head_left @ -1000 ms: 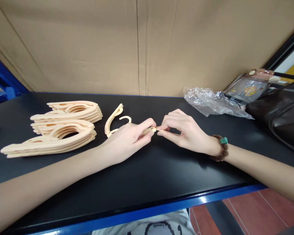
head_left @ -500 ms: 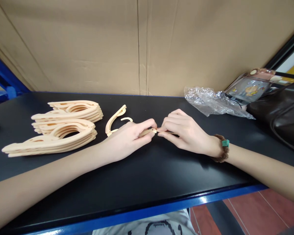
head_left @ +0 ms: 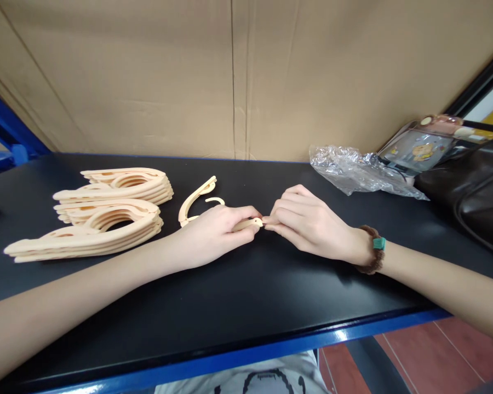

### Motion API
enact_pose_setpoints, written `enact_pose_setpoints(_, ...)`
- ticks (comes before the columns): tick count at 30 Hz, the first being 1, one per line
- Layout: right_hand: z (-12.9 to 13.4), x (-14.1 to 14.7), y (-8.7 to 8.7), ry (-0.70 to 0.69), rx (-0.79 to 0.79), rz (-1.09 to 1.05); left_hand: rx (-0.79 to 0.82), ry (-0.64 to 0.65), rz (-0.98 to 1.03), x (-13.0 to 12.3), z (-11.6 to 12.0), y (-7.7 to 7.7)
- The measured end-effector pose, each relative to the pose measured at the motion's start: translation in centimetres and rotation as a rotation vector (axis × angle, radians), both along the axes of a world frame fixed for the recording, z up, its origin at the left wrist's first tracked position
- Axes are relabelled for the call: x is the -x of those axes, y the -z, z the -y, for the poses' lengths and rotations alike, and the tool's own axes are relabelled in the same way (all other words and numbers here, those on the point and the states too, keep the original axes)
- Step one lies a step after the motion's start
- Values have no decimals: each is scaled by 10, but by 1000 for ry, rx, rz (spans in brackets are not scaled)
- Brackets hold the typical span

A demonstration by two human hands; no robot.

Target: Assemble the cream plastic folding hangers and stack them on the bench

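Observation:
A cream plastic folding clothes hanger [head_left: 188, 206] lies low over the black tabletop, partly hidden by my left hand [head_left: 217, 232]. One curved arm and the hook show beyond that hand. The hanger's rounded tip, with a small hole in it, sticks out between my left thumb and fingers, which are closed on it. My right hand [head_left: 308, 219] is closed in a pinch, its fingertips touching this tip. Whatever else lies inside the right fingers is hidden. Left of my hands sit two stacks of folded hangers [head_left: 115, 183], the nearer stack [head_left: 107, 241] close to my left forearm.
Crumpled clear plastic [head_left: 353, 169] lies at the back right. Behind it stands a clear container with a brown top [head_left: 421, 145], next to a dark leather bag [head_left: 472, 180]. A cardboard wall [head_left: 168, 82] closes off the back. The table has a blue front edge [head_left: 340, 335].
The hanger and my left hand have shifted slightly right. The thin pale strip that showed under my right fingers is out of sight now, and more of the hanger's tip is visible.

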State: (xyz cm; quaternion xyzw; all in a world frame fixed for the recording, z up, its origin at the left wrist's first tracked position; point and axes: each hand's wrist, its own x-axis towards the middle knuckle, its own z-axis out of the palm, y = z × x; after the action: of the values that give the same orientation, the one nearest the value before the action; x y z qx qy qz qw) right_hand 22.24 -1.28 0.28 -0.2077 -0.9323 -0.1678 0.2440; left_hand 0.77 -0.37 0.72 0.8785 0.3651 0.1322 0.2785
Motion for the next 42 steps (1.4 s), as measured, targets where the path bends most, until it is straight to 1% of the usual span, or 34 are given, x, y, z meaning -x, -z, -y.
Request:
enact_pose_setpoints(10, 2, 0, 1, 6, -119, 73, 15, 20, -30, 0, 0, -4)
enact_pose_setpoints(15, 2, 0, 0, -5, -252, 129, 41, 25, -19, 1, -1, -2)
enact_pose_setpoints(23, 7, 0, -4, 7, -418, 203, 69, 21, -20, 1, -2, -1)
enact_pose_setpoints(30, 12, 2, -6, 4, -637, 309, 112, 27, 28, 1, -6, 3)
enact_pose_setpoints(32, 13, 2, -7, 3, -652, 311, 131, 28, 41, 1, -5, 1)
enact_pose_setpoints(36, 13, 2, -7, -17, -625, 280, 147, 37, 56, 2, -3, -2)
enact_pose_setpoints(42, 11, 2, -6, -18, -630, 263, 147, 75, 86, 1, -7, -1)
